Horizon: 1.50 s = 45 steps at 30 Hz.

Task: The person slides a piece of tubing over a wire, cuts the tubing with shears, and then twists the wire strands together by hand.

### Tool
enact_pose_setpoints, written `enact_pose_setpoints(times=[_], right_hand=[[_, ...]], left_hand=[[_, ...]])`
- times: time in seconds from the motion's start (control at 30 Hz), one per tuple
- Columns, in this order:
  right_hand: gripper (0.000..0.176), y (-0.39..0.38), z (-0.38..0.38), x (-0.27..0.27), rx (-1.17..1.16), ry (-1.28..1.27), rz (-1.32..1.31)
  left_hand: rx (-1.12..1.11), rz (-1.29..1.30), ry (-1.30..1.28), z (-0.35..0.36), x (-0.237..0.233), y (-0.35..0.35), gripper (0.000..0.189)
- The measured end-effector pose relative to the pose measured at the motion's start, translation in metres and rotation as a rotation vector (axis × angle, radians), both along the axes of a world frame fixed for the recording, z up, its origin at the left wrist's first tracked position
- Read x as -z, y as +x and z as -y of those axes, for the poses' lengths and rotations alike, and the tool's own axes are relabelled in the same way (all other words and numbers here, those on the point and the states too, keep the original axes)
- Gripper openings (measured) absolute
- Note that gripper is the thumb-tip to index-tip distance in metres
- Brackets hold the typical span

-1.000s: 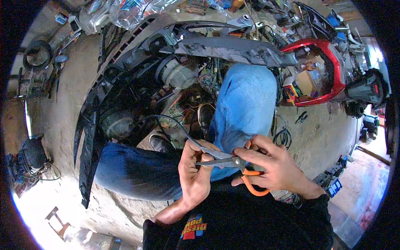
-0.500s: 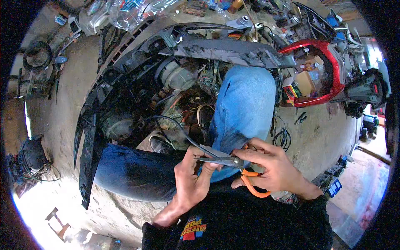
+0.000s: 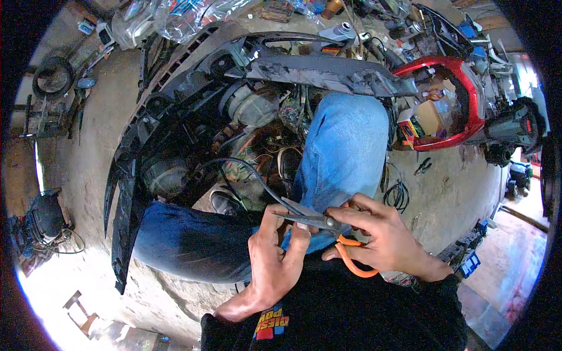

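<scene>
My right hand (image 3: 389, 237) is wrapped round the orange handles of a pair of scissors (image 3: 353, 263), whose metal blades point left and stand a little apart. Just left of the pivot, my left hand (image 3: 272, 257) pinches the end of a black cable (image 3: 260, 175) between thumb and fingers, right at the blades. The cable arcs back from there into a large black plastic vehicle panel (image 3: 328, 73). Fingers and blades partly hide the cable's end.
Round lamp units (image 3: 252, 108) sit inside the panel, around my jeans-clad legs (image 3: 348, 134). To the right lie a red frame (image 3: 473, 111), an open cardboard box (image 3: 430, 119), pliers (image 3: 422, 166) and a coiled black cable (image 3: 398, 196). A tyre (image 3: 52, 77) is at far left.
My left hand has turned and shifted slightly right, its thumb now pressed up by the lower blade. The scissors have tilted a little; my right hand stays almost in place.
</scene>
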State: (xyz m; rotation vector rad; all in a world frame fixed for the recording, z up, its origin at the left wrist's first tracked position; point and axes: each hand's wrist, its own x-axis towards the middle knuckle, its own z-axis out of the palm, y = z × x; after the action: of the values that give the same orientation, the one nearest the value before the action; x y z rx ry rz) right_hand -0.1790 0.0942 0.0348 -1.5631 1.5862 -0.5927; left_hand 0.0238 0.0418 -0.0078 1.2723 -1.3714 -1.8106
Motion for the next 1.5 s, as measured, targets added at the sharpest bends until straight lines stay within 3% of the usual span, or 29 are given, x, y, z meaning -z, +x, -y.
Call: enact_pose_setpoints(times=[0.13,0.23,0.3,0.4,0.43,0.53,0.6,0.67,0.73,0.8,0.9,1.0,1.1,1.17,1.23,1.3,1.37,1.5], right_hand=[[0.055,-0.001,0.001,-0.002,0.03,0.062,0.013],[0.055,-0.005,0.003,0.002,0.077,0.168,0.075],[0.057,-0.009,0.003,0.001,0.052,0.209,0.064],[0.063,-0.021,-0.02,0.023,0.174,0.091,0.225],[0.061,-0.032,-0.028,0.035,0.112,-0.034,0.132],[0.043,-0.046,-0.085,0.067,0.513,-0.031,0.032],[0.043,-0.044,-0.14,0.132,0.872,-0.132,-0.081],[0.044,-0.044,-0.188,0.176,0.995,-0.017,-0.153],[0.045,-0.048,-0.227,0.201,0.865,0.316,-0.166],[0.028,-0.045,-0.279,0.26,0.828,0.352,-0.28],[0.039,-0.039,-0.301,0.302,0.61,0.537,-0.549],[0.037,-0.04,-0.3,0.322,0.871,0.703,-0.26],[0.03,-0.068,-0.264,0.291,0.431,0.615,-0.483],[0.023,-0.07,-0.164,0.21,0.659,0.338,-0.677],[0.021,-0.06,-0.071,0.109,0.95,-0.063,-0.298],[0.023,-0.042,-0.039,0.033,0.711,-0.472,-0.357],[0.027,-0.024,-0.007,-0.021,0.039,-0.602,-0.251],[0.03,0.004,0.025,-0.011,-0.113,-0.46,-0.033]], left_hand=[[0.067,0.018,0.043,0.007,-0.009,0.002,0.012],[-0.014,-0.23,0.017,-0.002,-0.002,0.005,0.006],[0.004,-0.178,0.06,0.004,-0.003,0.008,0.007],[0.002,-0.201,0.185,0.01,0.0,0.012,0.01],[-0.016,-0.265,0.22,0.011,0.0,0.013,0.011],[-0.004,-0.458,0.308,0.009,0.006,0.015,0.014],[-0.006,-0.558,0.355,0.008,0.007,0.013,0.015],[-0.04,-0.628,0.413,0.006,0.003,0.005,0.017],[-0.04,-0.667,0.42,0.006,0.007,0.0,0.019],[-0.02,-0.651,0.403,0.009,0.009,-0.002,0.022],[0.016,-0.594,0.367,0.011,0.006,-0.001,0.026],[0.01,-0.614,0.344,0.01,0.009,0.005,0.029],[0.016,-0.6,0.291,0.01,0.009,0.008,0.029],[0.026,-0.589,0.264,0.009,0.01,0.008,0.03],[0.029,-0.561,0.259,0.007,0.009,0.009,0.031],[0.016,-0.543,0.252,0.005,0.008,0.01,0.031],[-0.006,-0.544,0.248,0.002,0.009,0.011,0.03],[0.024,-0.426,0.155,0.004,0.005,0.014,0.025]])
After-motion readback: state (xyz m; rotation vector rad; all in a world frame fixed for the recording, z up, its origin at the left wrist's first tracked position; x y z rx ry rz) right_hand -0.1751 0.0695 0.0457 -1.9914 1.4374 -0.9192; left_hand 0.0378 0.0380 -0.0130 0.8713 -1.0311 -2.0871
